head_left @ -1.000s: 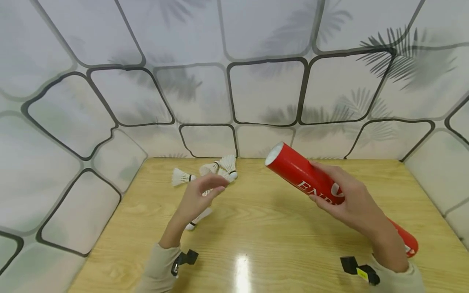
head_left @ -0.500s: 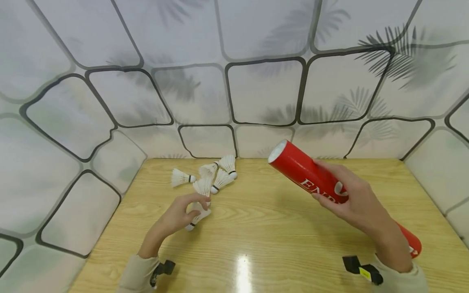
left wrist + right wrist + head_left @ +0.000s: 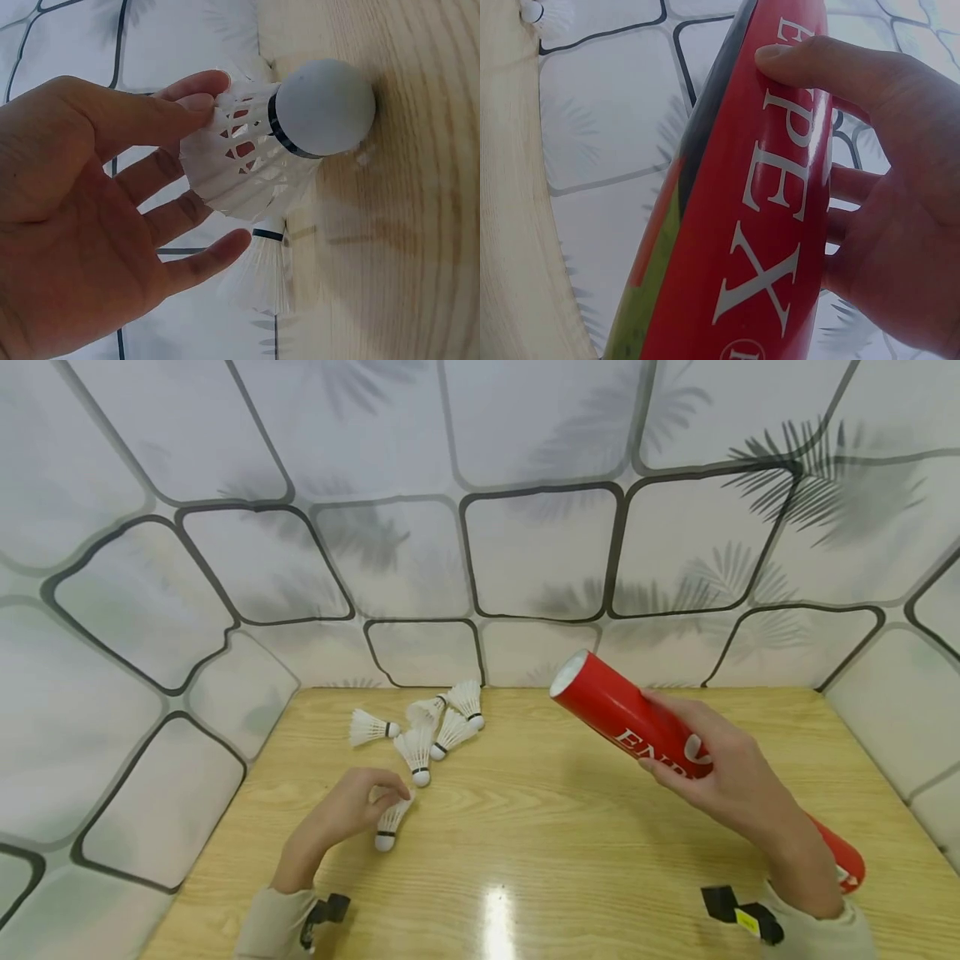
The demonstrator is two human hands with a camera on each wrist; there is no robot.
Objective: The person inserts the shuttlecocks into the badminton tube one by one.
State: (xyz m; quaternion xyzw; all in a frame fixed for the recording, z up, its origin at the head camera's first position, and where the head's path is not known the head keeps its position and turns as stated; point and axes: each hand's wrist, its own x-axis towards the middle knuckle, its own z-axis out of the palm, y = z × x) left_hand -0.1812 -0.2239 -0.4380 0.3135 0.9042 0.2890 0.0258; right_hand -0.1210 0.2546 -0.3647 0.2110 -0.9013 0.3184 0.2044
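Observation:
My left hand [image 3: 352, 810] pinches a white shuttlecock [image 3: 393, 821] by its feather skirt between thumb and index finger. In the left wrist view the round cork of this shuttlecock [image 3: 326, 109] points away from the palm, right at the table surface, with a black band behind it. My right hand [image 3: 720, 768] grips a long red shuttlecock tube [image 3: 615, 706] round its side, tilted with its pale round end up to the left. White letters run along the tube [image 3: 757, 195] in the right wrist view. The tube's lower end shows past the right forearm.
Several other shuttlecocks [image 3: 416, 752] lie in a loose group beyond the left hand, towards the back of the wooden table [image 3: 525, 827]. Behind the table stands a patterned wall backdrop [image 3: 547, 552], which also closes off both sides.
My left hand has drawn back from the group to the nearest shuttlecock and taken hold of its skirt, turning it slightly. The right hand and tube have shifted slightly right.

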